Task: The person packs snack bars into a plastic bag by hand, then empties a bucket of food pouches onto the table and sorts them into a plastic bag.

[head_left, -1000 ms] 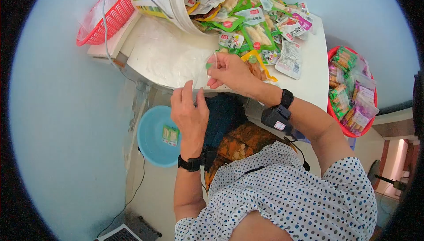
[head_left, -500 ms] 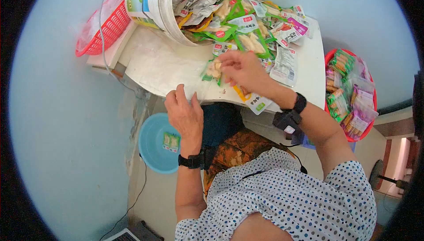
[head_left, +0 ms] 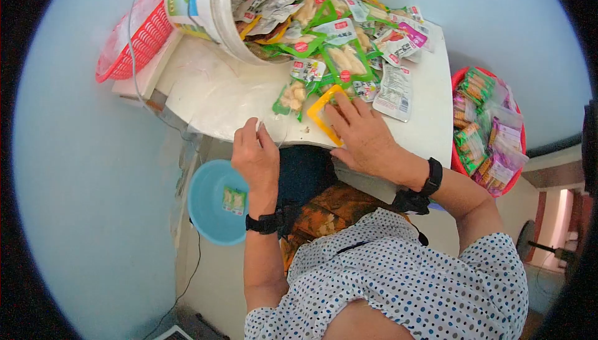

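My left hand (head_left: 255,159) is at the table's front edge, thumb and fingers pinched on the edge of a clear plastic bag (head_left: 215,100) that lies on the white table (head_left: 430,100). My right hand (head_left: 364,131) lies spread over a yellow-edged packet (head_left: 324,116), covering much of it. Just left of that packet is a green packet with pale food (head_left: 293,96). Behind my right hand, more green packets (head_left: 346,63) and a silver-white packet (head_left: 394,91) lie in a pile.
A white bucket (head_left: 221,16) lies on its side, packets spilling from its mouth. A red basket (head_left: 140,41) stands at the left, and another red basket (head_left: 458,159) with packets at the right. Below the table is a blue basin (head_left: 208,215) holding one packet.
My right hand has left the green packet and moved right and down onto the yellow-edged packet, which now lies further up on the table. My left hand's fingers have closed together.
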A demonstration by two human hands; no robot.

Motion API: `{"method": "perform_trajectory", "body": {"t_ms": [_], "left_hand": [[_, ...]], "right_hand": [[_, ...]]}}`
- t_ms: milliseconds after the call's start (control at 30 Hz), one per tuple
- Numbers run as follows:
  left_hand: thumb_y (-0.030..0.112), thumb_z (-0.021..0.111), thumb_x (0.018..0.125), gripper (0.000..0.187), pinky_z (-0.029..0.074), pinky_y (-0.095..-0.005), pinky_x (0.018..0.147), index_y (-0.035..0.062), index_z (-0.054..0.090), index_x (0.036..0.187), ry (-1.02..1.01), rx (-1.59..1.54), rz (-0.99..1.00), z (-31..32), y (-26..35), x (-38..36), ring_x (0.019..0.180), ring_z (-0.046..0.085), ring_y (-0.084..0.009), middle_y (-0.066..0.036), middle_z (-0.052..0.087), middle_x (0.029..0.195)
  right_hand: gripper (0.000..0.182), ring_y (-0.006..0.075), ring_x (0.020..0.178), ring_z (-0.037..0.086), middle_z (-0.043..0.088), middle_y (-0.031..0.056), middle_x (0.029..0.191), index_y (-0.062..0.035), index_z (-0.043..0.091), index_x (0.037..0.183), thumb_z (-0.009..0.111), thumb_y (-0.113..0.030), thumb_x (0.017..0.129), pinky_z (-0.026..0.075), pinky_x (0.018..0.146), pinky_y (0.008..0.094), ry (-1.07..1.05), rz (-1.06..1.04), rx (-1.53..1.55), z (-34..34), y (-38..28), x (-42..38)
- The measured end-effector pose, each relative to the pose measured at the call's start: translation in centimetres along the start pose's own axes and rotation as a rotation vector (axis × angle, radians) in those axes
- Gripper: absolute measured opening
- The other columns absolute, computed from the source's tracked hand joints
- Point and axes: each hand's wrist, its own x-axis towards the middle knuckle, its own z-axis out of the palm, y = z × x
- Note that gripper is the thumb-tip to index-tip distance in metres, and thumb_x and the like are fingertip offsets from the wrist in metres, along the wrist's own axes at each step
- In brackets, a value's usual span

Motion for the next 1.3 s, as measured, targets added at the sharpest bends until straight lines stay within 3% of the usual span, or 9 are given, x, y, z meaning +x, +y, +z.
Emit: {"method": "perform_trajectory", "body": {"t_ms": [167, 267, 367, 567, 767, 967, 1167, 1267, 1300], "left_hand": [[0.005, 0.066, 0.082, 0.016, 0.048, -0.0368, 0.058, 0.006, 0.068, 0.098, 0.012, -0.019, 0.009, 0.5, 0.3, 0.3, 0.065, 0.06, -0.0263, -0.01, 0.062, 0.078], [0.005, 0.065, 0.083, 0.015, 0.049, -0.0373, 0.058, 0.0066, 0.067, 0.098, -0.025, -0.022, -0.014, 0.8, 0.3, 0.4, 0.067, 0.061, -0.0281, -0.011, 0.063, 0.08], [0.004, 0.067, 0.082, 0.014, 0.049, -0.0342, 0.058, 0.0033, 0.069, 0.096, -0.011, -0.045, -0.026, 1.4, 0.3, 0.5, 0.063, 0.061, -0.0243, -0.011, 0.065, 0.078], [0.005, 0.066, 0.083, 0.014, 0.05, -0.0344, 0.059, 0.0011, 0.07, 0.096, -0.012, -0.075, -0.067, 1.7, 1.1, 0.8, 0.062, 0.062, -0.0245, -0.013, 0.067, 0.08], [0.005, 0.066, 0.083, 0.017, 0.051, -0.0345, 0.06, 0.0009, 0.07, 0.099, 0.003, -0.118, -0.093, 2.0, 0.5, 0.7, 0.064, 0.064, -0.0237, -0.014, 0.068, 0.083], [0.005, 0.067, 0.082, 0.018, 0.051, -0.0345, 0.06, 0.001, 0.07, 0.1, 0.03, -0.117, -0.099, 1.7, 0.4, 1.0, 0.063, 0.063, -0.0227, -0.014, 0.069, 0.084], [0.005, 0.067, 0.083, 0.018, 0.05, -0.0322, 0.058, 0.0009, 0.07, 0.101, 0.054, -0.16, -0.115, 2.5, 0.2, 1.2, 0.062, 0.062, -0.0197, -0.014, 0.068, 0.082], [0.005, 0.067, 0.083, 0.019, 0.048, -0.0311, 0.056, 0.0014, 0.07, 0.101, 0.053, -0.163, -0.12, 2.4, 0.3, 1.2, 0.06, 0.06, -0.0179, -0.013, 0.068, 0.081], [0.005, 0.067, 0.083, 0.019, 0.048, -0.0309, 0.055, 0.0016, 0.07, 0.101, 0.045, -0.156, -0.122, 2.3, 0.2, 1.1, 0.06, 0.059, -0.0175, -0.013, 0.068, 0.08]], "right_hand": [[0.072, 0.035, 0.114, 0.048, 0.044, 0.017, 0.132, -0.002, 0.046, 0.131, 0.076, -0.012, 0.066, 0.046, 0.094, 0.042, -0.091, -0.076, 0.052, 0.1, 0.7, -0.6], [0.061, 0.0339, 0.111, 0.052, 0.049, 0.0154, 0.127, -0.0016, 0.052, 0.125, 0.072, -0.007, 0.067, 0.046, 0.094, 0.0414, -0.007, -0.119, 0.141, -1.1, 0.9, -1.1], [0.05, 0.0321, 0.099, 0.057, 0.055, 0.0155, 0.115, 0.0001, 0.058, 0.114, 0.069, -0.009, 0.066, 0.051, 0.08, 0.0423, 0.147, -0.205, 0.217, -2.0, 1.9, -1.5], [0.025, 0.0336, 0.102, 0.061, 0.065, 0.02, 0.11, -0.0014, 0.068, 0.097, 0.069, -0.008, 0.072, 0.049, 0.092, 0.0413, 0.425, 0.101, 0.45, -4.7, 4.2, -3.0], [0.025, 0.0331, 0.102, 0.061, 0.065, 0.0198, 0.111, -0.0013, 0.069, 0.098, 0.068, -0.01, 0.074, 0.051, 0.087, 0.0413, 0.652, 0.381, 0.073, -4.7, 10.3, -3.2], [0.032, 0.0354, 0.097, 0.058, 0.063, 0.017, 0.108, 0.0014, 0.067, 0.102, 0.067, -0.019, 0.077, 0.051, 0.081, 0.0439, 0.399, 0.489, -0.267, -2.4, 12.8, -3.5], [0.035, 0.0366, 0.094, 0.059, 0.064, 0.0182, 0.102, 0.0023, 0.067, 0.098, 0.067, -0.028, 0.08, 0.052, 0.079, 0.0443, 0.249, 0.498, -0.163, -3.1, 11.4, -3.4], [0.036, 0.0366, 0.088, 0.061, 0.066, 0.0194, 0.094, 0.0022, 0.067, 0.094, 0.066, -0.032, 0.083, 0.052, 0.079, 0.0453, -0.01, 0.618, -0.096, -5.3, 11.4, -2.5], [0.037, 0.0369, 0.089, 0.062, 0.066, 0.0203, 0.094, 0.0022, 0.067, 0.095, 0.066, -0.033, 0.084, 0.051, 0.08, 0.0453, 0.048, 0.629, -0.058, -5.7, 11.6, -2.3]]}}
